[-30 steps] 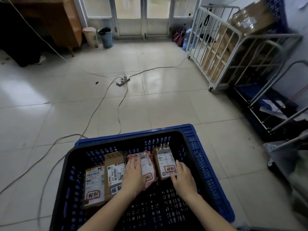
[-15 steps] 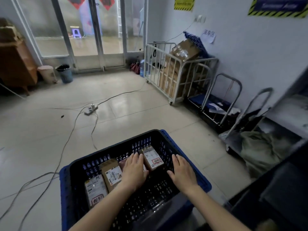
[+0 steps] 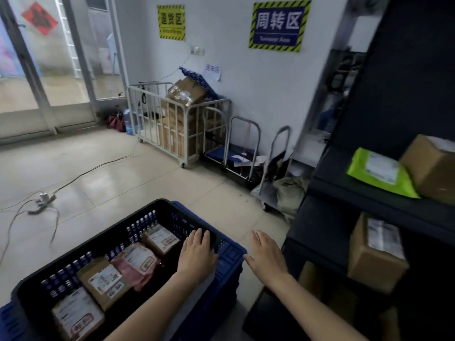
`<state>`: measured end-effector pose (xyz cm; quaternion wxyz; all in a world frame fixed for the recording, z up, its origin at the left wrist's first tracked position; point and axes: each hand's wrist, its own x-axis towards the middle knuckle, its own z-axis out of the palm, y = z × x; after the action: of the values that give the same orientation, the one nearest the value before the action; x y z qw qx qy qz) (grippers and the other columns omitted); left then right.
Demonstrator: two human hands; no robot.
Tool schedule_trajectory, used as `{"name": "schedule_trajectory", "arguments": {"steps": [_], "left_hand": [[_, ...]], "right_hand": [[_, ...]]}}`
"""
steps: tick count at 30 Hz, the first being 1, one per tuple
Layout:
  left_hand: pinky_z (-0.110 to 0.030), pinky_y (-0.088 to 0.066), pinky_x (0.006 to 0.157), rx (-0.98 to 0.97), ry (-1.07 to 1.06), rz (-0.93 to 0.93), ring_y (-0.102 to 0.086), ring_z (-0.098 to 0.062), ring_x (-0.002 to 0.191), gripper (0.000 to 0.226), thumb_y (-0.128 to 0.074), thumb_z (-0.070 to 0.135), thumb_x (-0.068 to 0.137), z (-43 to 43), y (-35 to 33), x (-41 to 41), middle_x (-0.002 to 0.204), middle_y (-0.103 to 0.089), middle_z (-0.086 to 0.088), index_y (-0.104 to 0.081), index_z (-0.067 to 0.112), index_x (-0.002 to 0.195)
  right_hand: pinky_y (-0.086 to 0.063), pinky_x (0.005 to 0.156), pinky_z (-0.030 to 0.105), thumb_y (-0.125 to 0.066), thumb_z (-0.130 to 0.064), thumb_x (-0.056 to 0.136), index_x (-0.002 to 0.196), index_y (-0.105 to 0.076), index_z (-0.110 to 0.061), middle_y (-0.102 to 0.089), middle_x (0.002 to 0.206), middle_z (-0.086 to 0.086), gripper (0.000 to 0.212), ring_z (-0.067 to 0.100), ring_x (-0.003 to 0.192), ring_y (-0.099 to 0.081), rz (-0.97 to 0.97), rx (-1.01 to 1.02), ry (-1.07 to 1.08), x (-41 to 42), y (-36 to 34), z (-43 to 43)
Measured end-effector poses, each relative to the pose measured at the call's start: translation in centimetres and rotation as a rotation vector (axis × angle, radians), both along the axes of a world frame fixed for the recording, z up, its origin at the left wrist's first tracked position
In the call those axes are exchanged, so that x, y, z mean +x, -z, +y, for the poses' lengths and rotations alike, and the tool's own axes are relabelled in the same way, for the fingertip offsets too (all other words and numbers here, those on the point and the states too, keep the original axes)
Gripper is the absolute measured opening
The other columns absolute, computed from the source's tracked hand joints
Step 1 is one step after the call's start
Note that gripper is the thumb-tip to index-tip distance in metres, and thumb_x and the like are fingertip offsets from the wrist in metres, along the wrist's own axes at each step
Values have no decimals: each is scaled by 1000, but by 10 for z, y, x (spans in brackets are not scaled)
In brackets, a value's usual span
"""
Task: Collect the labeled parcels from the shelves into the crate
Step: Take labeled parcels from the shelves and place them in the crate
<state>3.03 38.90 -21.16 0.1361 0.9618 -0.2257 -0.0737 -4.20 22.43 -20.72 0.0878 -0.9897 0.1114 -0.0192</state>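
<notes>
While I stand by and watch, four parcels lie in a row at the bottom of the crate (image 3: 229, 253), all to the left of the person's left hand (image 3: 197, 254). From the left there is a flat brown box (image 3: 76, 316), then a second brown box (image 3: 103, 281), then a soft pink bag (image 3: 138, 263), then a small brown box (image 3: 160, 238), which is nearest the hand. Each has a white paper label on top. The left hand is flat with straight fingers over the right end of the crate, near the rim, and it holds nothing. The right hand (image 3: 264, 252) is just past the crate's blue corner, above the floor, with fingers spread and empty. The corner sits between the two hands.

The crate is hard plastic, black inside and blue outside, with little holes all over its walls.

Far left on the pale shiny tiles lies a white power strip (image 3: 41, 199) with thin wires. By the back wall stands a white metal cage cart (image 3: 177, 124) full of cardboard, with a folding trolley (image 3: 243, 148) beside it. Above them hang a yellow sign (image 3: 171, 22) and a blue sign (image 3: 279, 25). On the right stand dark shelves (image 3: 344, 188). One shelf has a bright green bag (image 3: 379, 172) right beside a cardboard box (image 3: 433, 166), and the shelf below has another labeled box (image 3: 376, 252)
</notes>
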Motion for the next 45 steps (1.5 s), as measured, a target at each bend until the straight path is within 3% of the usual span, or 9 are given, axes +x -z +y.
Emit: {"name": "schedule_trajectory", "arguments": {"steps": [15,29,45], "left_hand": [[-37,-7,119,-52,383,-54,0,-25,147,66,-40,38,97,-165,-34,-189,159,-4,-7,-8,14,150],[-36,-8,120,-52,583,-96,-4,-25,147,66,-41,40,96,-250,-32,-364,158,-9,-7,-11,14,150],[-34,-10,120,-58,738,-84,-9,-24,146,67,-44,40,95,-362,-23,-438,157,-16,-7,-15,11,149]], "right_hand": [[-14,116,32,-41,-40,96,148,-10,-13,-13,156,6,67,21,143,-12,-59,-13,408,-248,-34,-130],[-12,117,31,-39,-40,96,148,-9,-12,-13,156,7,66,21,143,-13,-38,-21,632,-468,-30,-196],[-17,114,29,-35,-42,97,148,-9,-12,-15,155,4,65,19,141,-18,3,-16,864,-589,-20,-260]]}}
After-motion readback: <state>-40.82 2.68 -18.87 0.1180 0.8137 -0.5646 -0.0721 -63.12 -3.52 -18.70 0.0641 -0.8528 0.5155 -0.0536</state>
